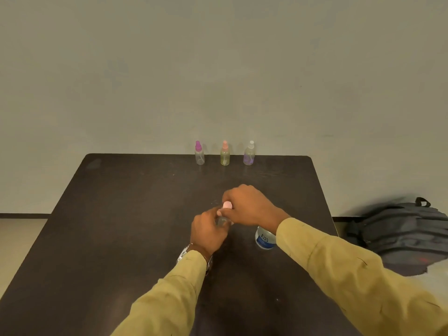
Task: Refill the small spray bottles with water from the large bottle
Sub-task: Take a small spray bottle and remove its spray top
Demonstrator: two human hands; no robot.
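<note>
A small clear spray bottle (222,220) with a pale pink top (227,204) stands at the middle of the dark table (121,226). My left hand (207,232) is wrapped around its body. My right hand (247,206) grips the pink top from above. The large water bottle (264,238) with a blue label stands just right of them, its upper part hidden behind my right forearm. Three more small spray bottles line the far edge: one with a magenta top (199,154), one with a salmon top (225,154), one with a white top (249,154).
A dark grey backpack (402,236) lies on the floor to the right of the table. A plain wall rises directly behind the table's far edge.
</note>
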